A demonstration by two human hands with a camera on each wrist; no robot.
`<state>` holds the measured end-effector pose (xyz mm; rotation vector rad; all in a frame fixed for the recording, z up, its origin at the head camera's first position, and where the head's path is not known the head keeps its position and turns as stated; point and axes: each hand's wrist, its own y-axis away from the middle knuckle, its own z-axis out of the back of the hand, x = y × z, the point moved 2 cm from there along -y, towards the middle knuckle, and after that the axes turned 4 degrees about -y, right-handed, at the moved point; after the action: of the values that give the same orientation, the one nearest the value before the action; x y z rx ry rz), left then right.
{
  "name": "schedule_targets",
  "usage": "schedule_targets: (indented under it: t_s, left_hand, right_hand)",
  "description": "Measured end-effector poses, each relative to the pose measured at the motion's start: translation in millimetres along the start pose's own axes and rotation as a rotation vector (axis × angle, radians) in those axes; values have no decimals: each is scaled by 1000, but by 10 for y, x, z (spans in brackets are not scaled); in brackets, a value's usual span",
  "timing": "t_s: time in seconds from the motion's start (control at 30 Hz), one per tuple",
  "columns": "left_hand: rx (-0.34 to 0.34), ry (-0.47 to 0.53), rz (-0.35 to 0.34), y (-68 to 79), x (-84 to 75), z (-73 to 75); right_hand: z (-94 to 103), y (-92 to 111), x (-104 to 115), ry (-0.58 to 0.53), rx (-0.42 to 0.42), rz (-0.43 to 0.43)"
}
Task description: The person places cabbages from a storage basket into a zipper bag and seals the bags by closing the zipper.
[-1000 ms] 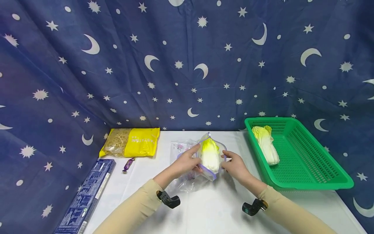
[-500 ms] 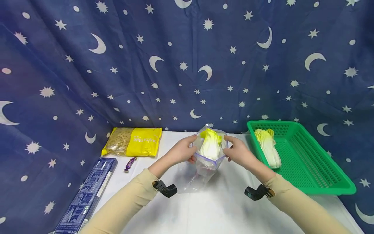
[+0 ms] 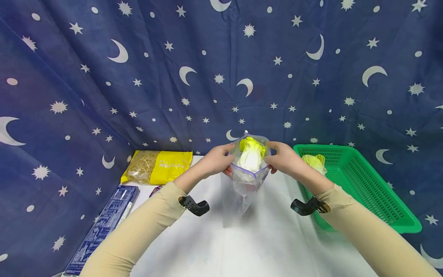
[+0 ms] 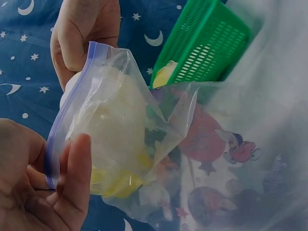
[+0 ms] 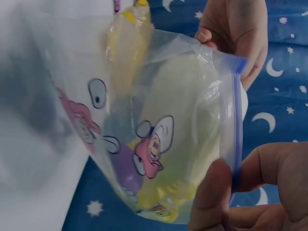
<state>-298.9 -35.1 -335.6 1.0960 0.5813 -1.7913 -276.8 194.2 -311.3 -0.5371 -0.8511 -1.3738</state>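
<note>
Clear zip bag raised with the pale cabbage in it; both hands on the rim.
Over the last second the clear, cartoon-printed plastic bag with a purple zip edge (image 3: 245,184) has risen from the white-covered table (image 3: 207,250) and now hangs below its spread mouth. Left hand (image 3: 217,160) and right hand (image 3: 285,158) each pinch the rim, on opposite sides. The white-and-yellow Chinese cabbage (image 3: 250,158) lies mostly within; wrist views show some white past the zip. Judgement: the bag probably bears its weight, but it is not fully seated.
</note>
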Motion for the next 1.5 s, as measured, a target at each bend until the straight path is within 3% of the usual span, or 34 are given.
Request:
schedule_targets:
  t_s: [0.47, 0.9, 1.23, 1.5]
  left_hand:
    - [42, 164, 61, -67, -237, 123]
    - [1, 426, 145, -107, -237, 249]
    - [14, 256, 92, -129, -304, 149]
    - [20, 159, 62, -133, -292, 124]
  right_hand:
    - [123, -24, 290, -156, 100, -10]
    - [254, -88, 351, -277, 147, -72]
    - [275, -91, 402, -217, 165, -57]
    - [290, -115, 368, -29, 92, -10]
